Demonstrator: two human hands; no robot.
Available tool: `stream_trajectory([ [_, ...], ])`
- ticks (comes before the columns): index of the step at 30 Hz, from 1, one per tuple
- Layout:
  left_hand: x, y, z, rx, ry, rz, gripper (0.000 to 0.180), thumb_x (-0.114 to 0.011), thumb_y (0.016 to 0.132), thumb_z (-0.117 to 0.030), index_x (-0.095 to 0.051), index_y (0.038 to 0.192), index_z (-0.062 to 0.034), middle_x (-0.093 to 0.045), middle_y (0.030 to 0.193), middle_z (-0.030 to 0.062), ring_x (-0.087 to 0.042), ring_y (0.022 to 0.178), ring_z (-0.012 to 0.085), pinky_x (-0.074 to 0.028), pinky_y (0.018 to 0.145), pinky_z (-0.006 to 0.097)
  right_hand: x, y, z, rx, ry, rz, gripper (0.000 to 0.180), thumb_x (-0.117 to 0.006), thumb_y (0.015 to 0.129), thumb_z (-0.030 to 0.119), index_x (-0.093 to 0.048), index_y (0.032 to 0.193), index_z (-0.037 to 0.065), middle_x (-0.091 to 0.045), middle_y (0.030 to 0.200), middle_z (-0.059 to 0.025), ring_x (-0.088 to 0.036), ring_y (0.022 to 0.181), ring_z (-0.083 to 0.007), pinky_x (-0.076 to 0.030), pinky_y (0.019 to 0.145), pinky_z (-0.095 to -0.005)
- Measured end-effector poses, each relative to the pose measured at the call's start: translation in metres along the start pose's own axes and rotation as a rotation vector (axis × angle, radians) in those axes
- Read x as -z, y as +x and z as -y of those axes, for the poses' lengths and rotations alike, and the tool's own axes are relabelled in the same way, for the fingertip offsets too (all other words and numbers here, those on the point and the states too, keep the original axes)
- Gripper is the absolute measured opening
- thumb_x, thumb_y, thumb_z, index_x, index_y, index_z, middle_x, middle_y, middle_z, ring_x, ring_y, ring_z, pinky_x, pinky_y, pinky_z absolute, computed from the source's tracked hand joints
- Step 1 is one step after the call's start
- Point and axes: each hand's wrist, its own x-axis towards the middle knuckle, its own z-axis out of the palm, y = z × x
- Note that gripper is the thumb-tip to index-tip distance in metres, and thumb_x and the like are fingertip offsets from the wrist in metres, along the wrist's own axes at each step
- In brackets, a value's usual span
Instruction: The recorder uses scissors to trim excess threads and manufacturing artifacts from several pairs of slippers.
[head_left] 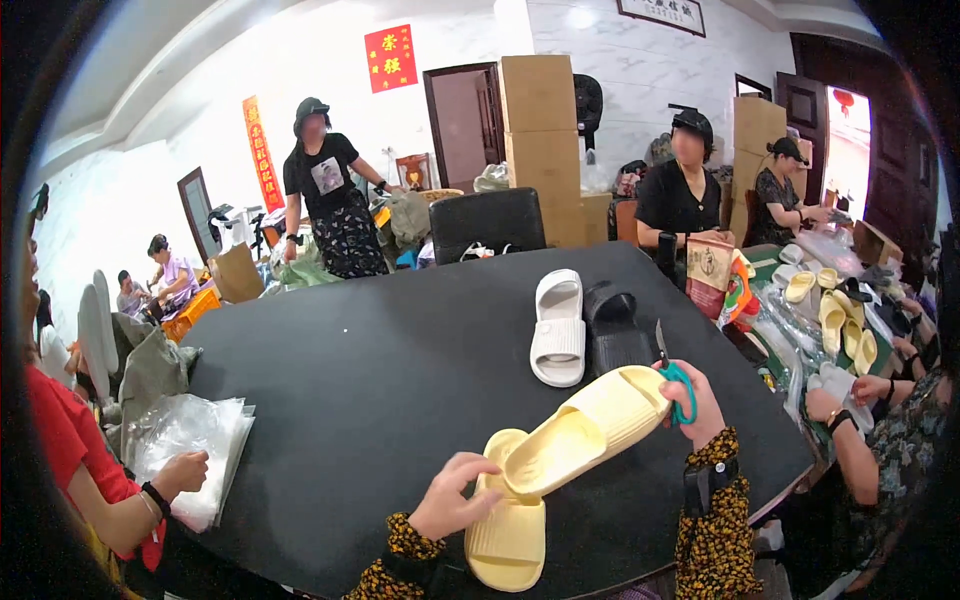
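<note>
My right hand [697, 408] is closed around scissors with teal handles [679, 391], their blade pointing up. Its fingers also grip the toe end of a pale yellow slipper [580, 432], which is tilted above the table. A second yellow slipper [507, 540] lies on the near edge of the table, partly covered by the first one's heel. My left hand [455, 497] is closed, thumb and fingers at the heel where the two slippers overlap. Beyond them, a white slipper [558, 330] and a black slipper [618, 330] stand side by side on the table.
The black table [330, 400] spreads out before me. At its left edge, a person in red handles clear plastic bags [195, 450]. A green table [765, 265] at right carries several slippers and plastic wrap, with people around it. A black chair [487, 225] stands at the far side.
</note>
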Motion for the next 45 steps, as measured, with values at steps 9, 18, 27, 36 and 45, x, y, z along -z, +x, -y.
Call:
stream_trajectory([
  [9, 0.015, 0.001, -0.004, 0.759, 0.019, 0.404, 0.039, -0.055, 0.091, -0.032, -0.054, 0.111, 0.0015, -0.066, 0.08, 0.0099, -0.063, 0.067, 0.0139, -0.051, 0.058, 0.027, 0.007, -0.012, 0.012, -0.005, -0.007, 0.028, 0.041, -0.064, 0.07, 0.024, -0.056, 0.104, 0.003, -0.059, 0.076, -0.0035, -0.055, 0.053, -0.0096, -0.043, 0.041, -0.0216],
  [18, 0.006, -0.009, 0.009, 0.561, -0.519, 0.389, 0.042, -0.056, 0.092, -0.022, -0.044, 0.124, 0.0029, -0.061, 0.1, 0.0086, -0.057, 0.09, 0.0105, -0.049, 0.077, 0.026, 0.004, -0.007, -0.002, 0.02, 0.013, 0.074, 0.038, -0.065, 0.074, 0.022, -0.056, 0.106, 0.003, -0.059, 0.08, -0.0022, -0.056, 0.061, -0.0095, -0.044, 0.047, -0.0221],
  [27, 0.006, -0.004, 0.004, 0.504, -0.419, 0.498, 0.04, -0.059, 0.09, -0.022, -0.048, 0.12, 0.001, -0.058, 0.095, 0.0034, -0.053, 0.084, 0.0077, -0.047, 0.075, 0.023, -0.028, 0.002, -0.054, 0.002, 0.083, -0.131, 0.036, -0.068, 0.082, 0.013, -0.052, 0.111, -0.001, -0.057, 0.098, -0.0045, -0.054, 0.091, -0.0122, -0.044, 0.083, -0.0258],
  [36, 0.006, -0.003, 0.004, 0.514, -0.373, 0.518, 0.039, -0.061, 0.088, -0.023, -0.05, 0.118, -0.0005, -0.058, 0.094, 0.0039, -0.054, 0.084, 0.0087, -0.047, 0.075, 0.024, -0.034, 0.004, -0.065, 0.014, 0.067, -0.182, 0.04, -0.067, 0.081, 0.014, -0.051, 0.113, -0.005, -0.057, 0.102, -0.0074, -0.054, 0.095, -0.0147, -0.043, 0.086, -0.027],
  [45, 0.003, -0.006, 0.0, 0.553, -0.359, 0.571, 0.039, -0.062, 0.087, -0.019, -0.05, 0.119, -0.0007, -0.058, 0.093, 0.003, -0.054, 0.083, 0.0072, -0.047, 0.075, 0.023, -0.04, -0.001, -0.075, -0.078, -0.102, 0.013, 0.042, -0.068, 0.082, 0.021, -0.051, 0.111, -0.004, -0.059, 0.096, -0.0081, -0.056, 0.085, -0.0124, -0.047, 0.076, -0.0262],
])
